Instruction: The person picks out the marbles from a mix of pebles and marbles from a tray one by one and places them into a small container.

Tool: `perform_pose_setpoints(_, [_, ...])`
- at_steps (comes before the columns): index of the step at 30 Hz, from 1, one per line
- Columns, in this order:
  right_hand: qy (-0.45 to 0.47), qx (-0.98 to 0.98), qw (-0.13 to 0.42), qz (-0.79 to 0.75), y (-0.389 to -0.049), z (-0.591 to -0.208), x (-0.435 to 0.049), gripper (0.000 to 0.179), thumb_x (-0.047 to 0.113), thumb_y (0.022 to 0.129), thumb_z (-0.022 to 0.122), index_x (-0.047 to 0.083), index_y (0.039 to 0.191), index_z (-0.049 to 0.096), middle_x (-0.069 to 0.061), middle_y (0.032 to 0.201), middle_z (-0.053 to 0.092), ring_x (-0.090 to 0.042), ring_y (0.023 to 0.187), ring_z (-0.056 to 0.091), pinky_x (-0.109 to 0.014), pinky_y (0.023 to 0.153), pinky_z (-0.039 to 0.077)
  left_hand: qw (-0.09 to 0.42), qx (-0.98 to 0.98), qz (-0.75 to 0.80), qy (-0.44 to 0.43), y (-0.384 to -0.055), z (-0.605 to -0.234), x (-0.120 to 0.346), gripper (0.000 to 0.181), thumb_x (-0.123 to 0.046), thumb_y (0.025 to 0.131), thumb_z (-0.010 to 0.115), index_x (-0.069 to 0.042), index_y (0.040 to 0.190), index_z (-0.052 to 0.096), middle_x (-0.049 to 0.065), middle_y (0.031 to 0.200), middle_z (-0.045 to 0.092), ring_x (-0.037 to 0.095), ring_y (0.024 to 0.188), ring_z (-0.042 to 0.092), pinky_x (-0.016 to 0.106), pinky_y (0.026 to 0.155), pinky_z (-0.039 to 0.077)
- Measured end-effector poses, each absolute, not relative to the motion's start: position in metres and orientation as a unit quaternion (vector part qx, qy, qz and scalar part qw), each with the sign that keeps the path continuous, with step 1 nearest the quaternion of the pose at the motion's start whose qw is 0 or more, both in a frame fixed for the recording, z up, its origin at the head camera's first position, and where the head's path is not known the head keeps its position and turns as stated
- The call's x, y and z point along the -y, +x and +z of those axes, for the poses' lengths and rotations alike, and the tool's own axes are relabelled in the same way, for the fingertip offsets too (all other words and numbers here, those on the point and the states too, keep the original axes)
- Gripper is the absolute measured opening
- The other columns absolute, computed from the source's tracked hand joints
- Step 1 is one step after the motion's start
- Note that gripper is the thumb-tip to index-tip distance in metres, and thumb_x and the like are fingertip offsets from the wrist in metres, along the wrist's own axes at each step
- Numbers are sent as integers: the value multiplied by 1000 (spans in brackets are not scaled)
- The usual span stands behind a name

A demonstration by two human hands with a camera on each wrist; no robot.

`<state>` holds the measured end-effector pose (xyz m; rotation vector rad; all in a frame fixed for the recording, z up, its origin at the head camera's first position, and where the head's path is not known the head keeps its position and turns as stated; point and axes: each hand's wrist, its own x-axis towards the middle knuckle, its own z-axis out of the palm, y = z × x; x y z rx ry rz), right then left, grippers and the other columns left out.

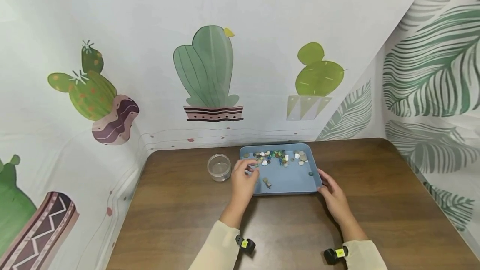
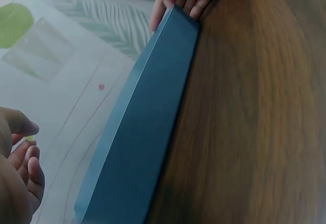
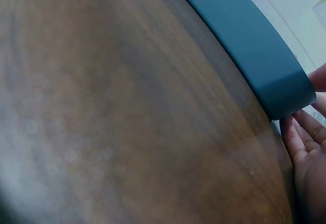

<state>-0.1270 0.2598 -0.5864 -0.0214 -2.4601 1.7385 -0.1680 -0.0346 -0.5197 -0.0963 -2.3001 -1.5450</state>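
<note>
A round clear jar [image 1: 219, 167] stands on the wooden table [image 1: 172, 207], just left of the left hand; its transparent wall makes the interior hard to read. The left sleeve [image 1: 217, 247] is cut off by the lower edge of the head view.

The left hand [image 1: 243, 180] is raised over the left end of the blue tray [image 1: 290, 181], masking part of that wall. Its grip is narrow: the left wrist view shows thumb and fingertips pinching 1 small yellow-green piece [image 2: 30, 138], largely covered by the fingertips and not identifiable from the head view. The remaining fingers curl loosely toward the palm; the hand is cropped at that view's left edge.

Just right of the left hand, a small brownish cluster [image 1: 267, 183] lies on the tray floor; its count cannot be told. Beyond the hand, toward the tray's far wall, lie mixed coloured stones [image 1: 277, 154], too small and crowded to count. Farther right are pale stones [image 1: 301, 156], and 1 dark stone [image 1: 311, 173] lies near the right hand.

The right hand [image 1: 335, 198] holds the tray's near right corner, thumb and fingers bent about it. The right wrist view crops this hand at its right edge. The right sleeve [image 1: 363, 255] is also cut off below.
</note>
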Motion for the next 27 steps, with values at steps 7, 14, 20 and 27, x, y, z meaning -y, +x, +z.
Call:
perform_pose_setpoints(7, [-5, 811, 66, 581, -126, -584, -259, 54, -1, 99, 52, 9, 152, 44, -21, 153, 47, 8, 120, 46, 1, 92, 38, 204, 798, -567, -18, -167, -519, 61, 19, 4, 81, 74, -6, 97, 74, 9, 95, 64, 15, 79, 61, 18, 64, 51])
perform_pose_setpoints(14, [-3, 811, 64, 582, -125, -583, -258, 54, 0, 100, 51, 9, 152, 44, -21, 153, 46, 8, 120, 46, 0, 92, 39, 228, 794, -563, 3, -170, -519, 85, 19, 5, 81, 73, -7, 96, 73, 9, 94, 63, 13, 79, 60, 17, 63, 50])
perform_pose_setpoints(20, [2, 812, 70, 579, -126, -585, -259, 54, -1, 99, 52, 7, 152, 44, -22, 152, 47, 9, 119, 46, 0, 91, 38, 238, 805, -543, 11, -173, -519, 103, 20, 4, 81, 73, -7, 98, 73, 10, 95, 64, 18, 81, 62, 19, 65, 52])
perform_pose_setpoints(27, [2, 815, 66, 576, -127, -586, -261, 54, -1, 99, 52, 7, 152, 43, -22, 153, 47, 8, 120, 46, 1, 91, 38, 230, 851, -470, 45, -175, -521, 123, 20, -1, 82, 75, -9, 100, 73, 7, 98, 64, 18, 86, 56, 27, 71, 46])
